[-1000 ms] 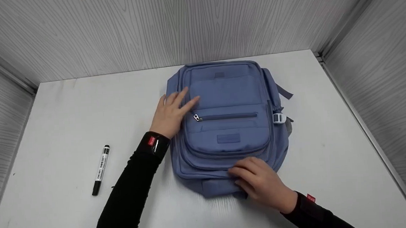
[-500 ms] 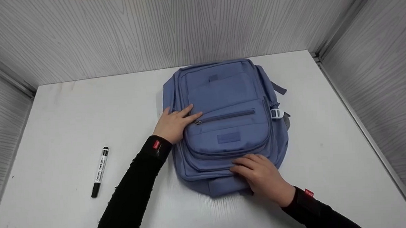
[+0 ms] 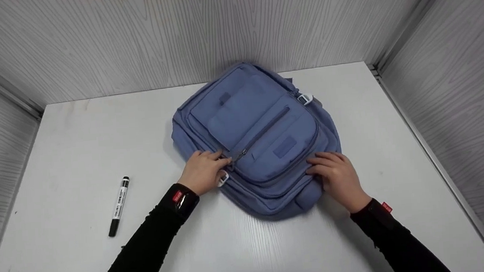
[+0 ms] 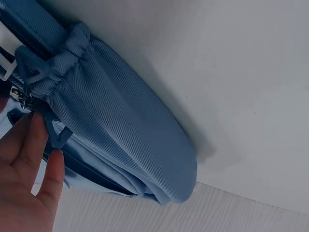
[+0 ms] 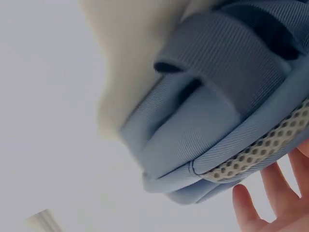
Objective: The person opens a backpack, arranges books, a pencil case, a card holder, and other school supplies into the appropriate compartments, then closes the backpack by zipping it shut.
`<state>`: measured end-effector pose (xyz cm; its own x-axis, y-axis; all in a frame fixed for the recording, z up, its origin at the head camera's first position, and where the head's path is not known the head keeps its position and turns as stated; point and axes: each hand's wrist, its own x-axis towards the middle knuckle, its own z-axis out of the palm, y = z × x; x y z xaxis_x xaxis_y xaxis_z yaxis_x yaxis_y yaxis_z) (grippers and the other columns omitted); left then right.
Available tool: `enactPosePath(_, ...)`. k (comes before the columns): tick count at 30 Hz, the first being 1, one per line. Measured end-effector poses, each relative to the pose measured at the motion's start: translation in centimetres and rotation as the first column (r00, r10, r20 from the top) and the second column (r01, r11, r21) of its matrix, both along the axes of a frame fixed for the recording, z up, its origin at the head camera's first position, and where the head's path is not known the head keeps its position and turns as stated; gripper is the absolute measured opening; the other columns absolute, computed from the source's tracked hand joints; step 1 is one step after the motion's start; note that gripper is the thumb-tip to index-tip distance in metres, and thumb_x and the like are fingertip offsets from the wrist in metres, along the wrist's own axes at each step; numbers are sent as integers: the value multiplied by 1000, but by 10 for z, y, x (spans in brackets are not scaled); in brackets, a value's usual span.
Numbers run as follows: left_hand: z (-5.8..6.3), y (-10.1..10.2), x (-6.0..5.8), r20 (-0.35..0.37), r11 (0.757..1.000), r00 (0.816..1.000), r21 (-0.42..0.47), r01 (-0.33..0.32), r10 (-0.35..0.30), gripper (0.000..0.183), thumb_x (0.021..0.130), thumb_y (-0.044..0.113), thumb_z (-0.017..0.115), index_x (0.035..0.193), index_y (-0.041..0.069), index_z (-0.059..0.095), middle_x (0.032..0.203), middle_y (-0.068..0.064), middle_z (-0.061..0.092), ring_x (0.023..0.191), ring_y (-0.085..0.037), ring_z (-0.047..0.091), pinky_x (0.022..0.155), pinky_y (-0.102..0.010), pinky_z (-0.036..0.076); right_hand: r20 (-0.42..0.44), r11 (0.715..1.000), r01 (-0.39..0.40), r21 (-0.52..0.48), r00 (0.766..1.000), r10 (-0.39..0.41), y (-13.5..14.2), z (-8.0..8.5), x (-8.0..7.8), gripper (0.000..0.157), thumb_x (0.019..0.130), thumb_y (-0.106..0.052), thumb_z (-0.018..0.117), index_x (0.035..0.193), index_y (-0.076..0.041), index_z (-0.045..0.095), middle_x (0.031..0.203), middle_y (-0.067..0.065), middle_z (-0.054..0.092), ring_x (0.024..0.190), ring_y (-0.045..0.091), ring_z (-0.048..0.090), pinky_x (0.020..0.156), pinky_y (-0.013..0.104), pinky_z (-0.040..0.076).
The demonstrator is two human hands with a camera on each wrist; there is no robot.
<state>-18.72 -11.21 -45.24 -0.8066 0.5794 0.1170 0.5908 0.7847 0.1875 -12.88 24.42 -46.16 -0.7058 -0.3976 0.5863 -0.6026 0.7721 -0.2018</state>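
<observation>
A blue backpack (image 3: 258,139) lies turned at an angle on the white table, its front pocket facing up. At its lower left side my left hand (image 3: 202,171) grips the edge, fingertips by the pocket's zipper. The left wrist view has those fingers (image 4: 36,145) right at a dark zipper pull (image 4: 58,133), below a gathered side pocket (image 4: 125,116). My right hand (image 3: 339,176) holds the backpack's bottom right corner, fingers bent over the front, thumb hidden. In the right wrist view its fingers (image 5: 280,188) lie along a mesh edge (image 5: 256,154), near a grey strap (image 5: 222,53).
A white and black marker (image 3: 119,206) lies on the table (image 3: 81,152) at the left. The grey wood-grain back wall (image 3: 137,42) stands right behind the backpack's top, and a side wall (image 3: 451,92) rises on the right.
The backpack has turned counterclockwise, its bottom swinging to the right and its top to the left. My left hand has come down toward me; my right hand has moved up and right.
</observation>
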Motion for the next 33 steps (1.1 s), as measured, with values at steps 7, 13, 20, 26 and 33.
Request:
enactPosePath(7, 1, 16, 27, 22, 998, 999, -40, -44, 45, 43, 89, 26, 72, 128, 11, 67, 128, -24, 66, 106, -39, 67, 94, -49, 51, 24, 998, 63, 0, 998, -63, 13, 0, -23, 27, 76, 16, 68, 80, -8, 78, 104, 10, 78, 109, 36, 68, 89, 52, 52)
enactPosePath(13, 5, 39, 52, -10, 985, 996, -143, -94, 93, 51, 89, 35, 71, 130, 7, 65, 122, -29, 67, 103, -38, 68, 90, -43, 53, 42, 996, 79, 31, 996, -81, 21, 2, -46, 23, 81, 12, 67, 80, -8, 78, 106, 10, 77, 112, 37, 68, 92, 56, 51)
enactPosePath(20, 8, 77, 78, 26, 963, 982, -206, -176, 185, 61, 84, 28, 75, 135, -2, 58, 123, -34, 64, 109, -38, 66, 92, -42, 55, 134, 971, 132, 201, 978, -161, 28, 14, -74, 25, 86, 5, 63, 91, -12, 81, 119, 10, 74, 123, 41, 61, 100, 67, 43)
enactPosePath(26, 5, 99, 91, -64, 960, 975, -172, -222, 214, 57, 78, 13, 75, 130, -4, 62, 117, -34, 66, 102, -35, 67, 87, -39, 56, 232, 932, 165, 321, 941, -247, 31, 23, -92, 30, 87, 2, 60, 99, -16, 81, 128, 7, 69, 131, 41, 55, 105, 68, 39)
enactPosePath(33, 19, 71, 78, 73, 984, 982, -61, -169, 173, 50, 89, 18, 70, 133, -1, 59, 121, -22, 69, 112, -36, 64, 97, -45, 54, 211, 956, 144, 257, 957, -201, 29, 28, -95, 29, 87, 8, 58, 98, -7, 79, 127, 13, 70, 129, 41, 56, 103, 63, 44)
